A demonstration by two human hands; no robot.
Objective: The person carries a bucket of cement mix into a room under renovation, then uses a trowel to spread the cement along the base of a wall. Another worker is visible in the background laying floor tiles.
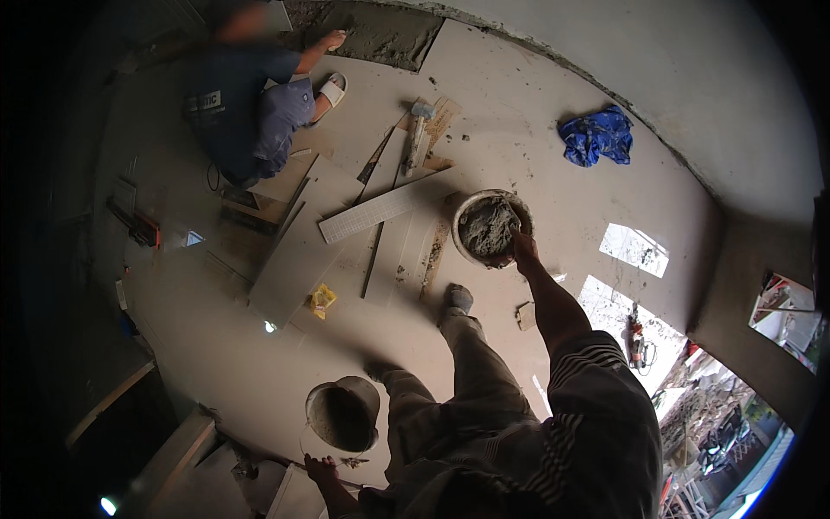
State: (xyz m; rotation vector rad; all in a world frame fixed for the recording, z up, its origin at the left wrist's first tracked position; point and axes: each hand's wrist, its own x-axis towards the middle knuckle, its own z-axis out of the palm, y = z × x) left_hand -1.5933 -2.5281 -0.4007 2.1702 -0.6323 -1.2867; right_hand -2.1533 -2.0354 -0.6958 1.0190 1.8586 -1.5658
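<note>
Two buckets, one beside each hand

Across the pale floor, the mortar-filled bucket stood well forward, its mouth facing up, while the second bucket sat farther back and to the left. The right hand was clamped on the first one's right rim, so that bucket lay directly to its left. The left hand was nearer the second, which lay just ahead and slightly right; its grip on the thin wire handle could not be told.

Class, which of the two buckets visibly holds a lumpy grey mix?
The far bucket, at the person's right hand: lumpy grey mix fills much of it. The near bucket, by the left hand, shows no such heap.
</note>
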